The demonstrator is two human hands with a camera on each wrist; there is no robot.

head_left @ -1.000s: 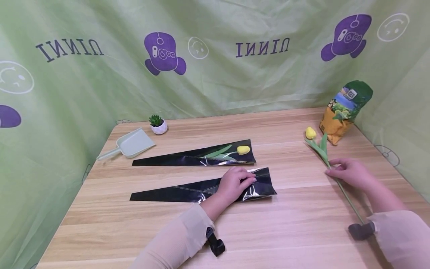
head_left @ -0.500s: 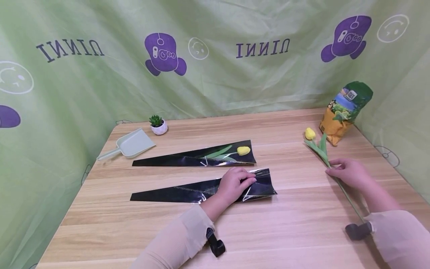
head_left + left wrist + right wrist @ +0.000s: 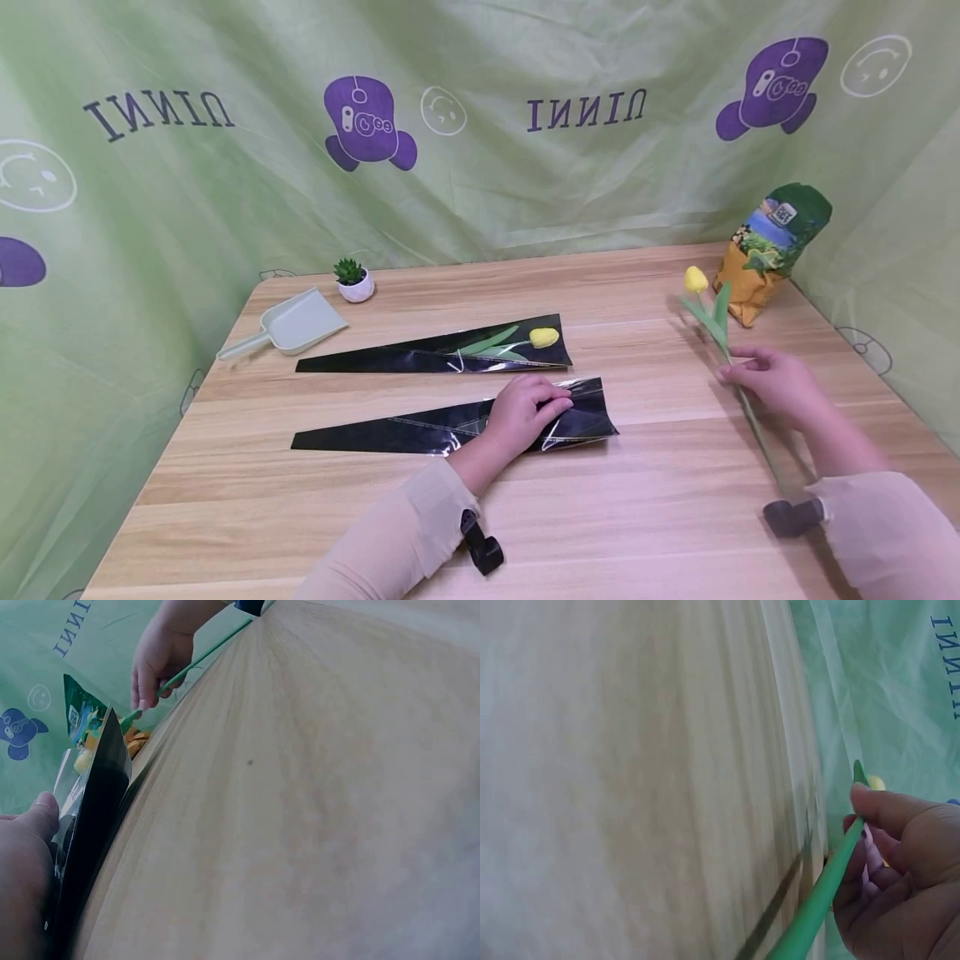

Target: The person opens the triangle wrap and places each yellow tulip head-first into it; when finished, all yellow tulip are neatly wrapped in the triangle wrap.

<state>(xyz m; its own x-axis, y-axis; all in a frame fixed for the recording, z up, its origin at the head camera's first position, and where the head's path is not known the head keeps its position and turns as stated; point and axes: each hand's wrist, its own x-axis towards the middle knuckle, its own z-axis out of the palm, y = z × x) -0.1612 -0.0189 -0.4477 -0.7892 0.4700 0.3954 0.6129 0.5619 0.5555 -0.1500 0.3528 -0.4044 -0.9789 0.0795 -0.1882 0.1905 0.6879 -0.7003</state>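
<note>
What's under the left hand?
The near sleeve, its narrow and wide ends showing either side. The stretch beneath the left hand is covered; can't tell if anything is inside there.

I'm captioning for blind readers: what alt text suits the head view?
A person's right hand holds a yellow tulip while the left hand holds a black wrapper on a wood-grain table. Beyond are a wrapped tulip, a dustpan, a potted plant and a printed bag.
</note>
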